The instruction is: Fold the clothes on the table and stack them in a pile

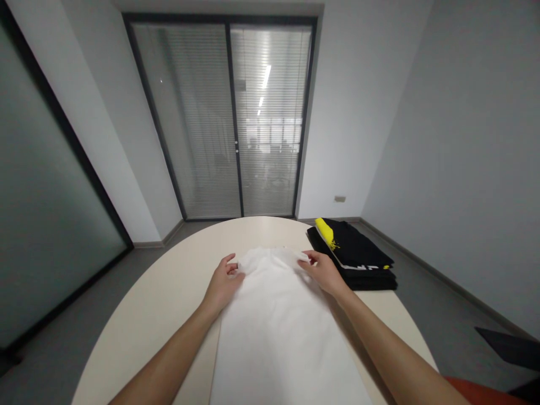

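Observation:
A white garment [278, 320] lies stretched along a round cream table [160, 304], running from the near edge toward the far side. My left hand [223, 281] pinches the garment's far left corner. My right hand [323, 270] pinches its far right corner. Both hands have fingers closed on the cloth's far edge, which is slightly bunched between them.
A stack of folded black clothes [354, 256] with a yellow patch sits on the table's far right. Beyond the table stands a glass door with blinds [232, 124]. A glass wall is on the left, a grey wall on the right, and something orange [485, 391] at bottom right.

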Tool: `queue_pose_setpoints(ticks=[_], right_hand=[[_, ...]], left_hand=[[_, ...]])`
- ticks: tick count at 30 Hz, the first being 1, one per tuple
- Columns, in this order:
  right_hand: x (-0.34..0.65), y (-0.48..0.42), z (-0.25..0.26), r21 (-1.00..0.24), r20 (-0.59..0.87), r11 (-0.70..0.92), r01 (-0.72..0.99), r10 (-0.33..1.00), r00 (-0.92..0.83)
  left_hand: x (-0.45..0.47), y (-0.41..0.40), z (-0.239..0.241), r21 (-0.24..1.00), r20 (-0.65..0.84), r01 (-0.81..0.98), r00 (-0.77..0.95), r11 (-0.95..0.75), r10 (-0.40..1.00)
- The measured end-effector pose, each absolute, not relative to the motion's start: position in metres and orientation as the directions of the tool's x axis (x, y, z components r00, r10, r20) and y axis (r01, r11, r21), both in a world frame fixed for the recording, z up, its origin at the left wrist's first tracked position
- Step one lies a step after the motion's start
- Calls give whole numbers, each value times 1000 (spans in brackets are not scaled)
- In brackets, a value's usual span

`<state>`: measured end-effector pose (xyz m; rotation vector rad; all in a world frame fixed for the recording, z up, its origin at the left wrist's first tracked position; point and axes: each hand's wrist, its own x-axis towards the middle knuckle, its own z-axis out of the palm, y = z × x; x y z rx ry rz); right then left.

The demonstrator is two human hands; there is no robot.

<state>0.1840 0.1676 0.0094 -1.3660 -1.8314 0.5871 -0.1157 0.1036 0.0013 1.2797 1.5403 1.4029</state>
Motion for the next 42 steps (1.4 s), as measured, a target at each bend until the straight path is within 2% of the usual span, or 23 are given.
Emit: queue_pose_setpoints(ticks=[2,4,8,10,12,15,17,20,26,30,36,40,42], right_hand=[[187,160,13,-701,331,331,632,936,-122],[188,152,16,-747,293,314,586,947,-135],[186,139,20,-946,28,94,310,977,-211],[186,137,23,-982,-23,22,189,972,-233],[188,136,26,-994,-7,19,110,972,-235],[193,137,30,-995,51,69,68,970,-239],[195,138,32,-991,82,105,78,963,-257],[196,139,32,-980,147,178,86,946,-288],[196,146,32,-895,386,428,123,884,-265],[205,144,38,-883,374,439,165,871,-318],[227,128,58,-932,181,326,159,798,-575],[231,123,61,-965,41,220,145,667,-744],[228,126,56,-973,47,201,111,648,-761]], left_hand=[[-115,101,6,961,158,263,-275,-84,948],[-117,100,9,940,202,320,-230,-123,952],[-126,96,9,849,315,495,-194,-184,929],[-130,93,9,817,351,544,-203,-193,914],[-131,90,11,862,271,486,-205,-142,940],[-130,85,14,977,14,210,-185,26,983],[-130,84,16,997,-55,48,-154,63,987],[-132,86,17,999,-19,-45,-130,13,991],[-135,90,22,985,77,-146,-136,-97,988],[-141,83,32,980,66,-184,-29,-71,997],[-166,67,44,999,-31,-19,300,39,953],[-171,65,46,986,-39,162,487,-46,873],[-167,67,44,976,-16,196,515,-99,857]])
